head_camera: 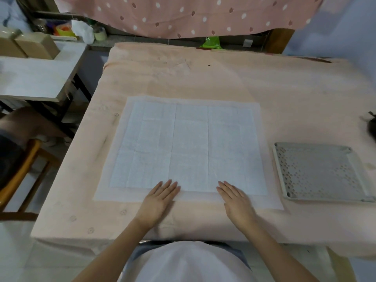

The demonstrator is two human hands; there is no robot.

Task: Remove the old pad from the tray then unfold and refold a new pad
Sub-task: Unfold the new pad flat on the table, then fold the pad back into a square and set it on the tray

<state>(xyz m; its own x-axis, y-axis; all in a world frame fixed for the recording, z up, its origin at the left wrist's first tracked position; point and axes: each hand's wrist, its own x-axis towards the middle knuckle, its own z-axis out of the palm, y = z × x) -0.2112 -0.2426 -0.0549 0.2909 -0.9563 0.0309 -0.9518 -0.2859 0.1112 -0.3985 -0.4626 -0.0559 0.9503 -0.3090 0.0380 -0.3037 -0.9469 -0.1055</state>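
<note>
A white pad (189, 147) lies fully spread out and flat on the peach-covered table (295, 94), with fold creases marking it into squares. My left hand (157, 198) rests flat on the pad's near edge, fingers straight. My right hand (237, 198) lies flat on the same edge a little to the right, fingers straight too. The grey perforated tray (319, 171) sits to the right of the pad with nothing in it.
A wooden chair (22, 169) and another person's leg are at the left. A white side table (36, 78) with boxes stands at the back left. A dark object (371, 127) lies at the right edge. A pink dotted curtain (193, 15) hangs behind.
</note>
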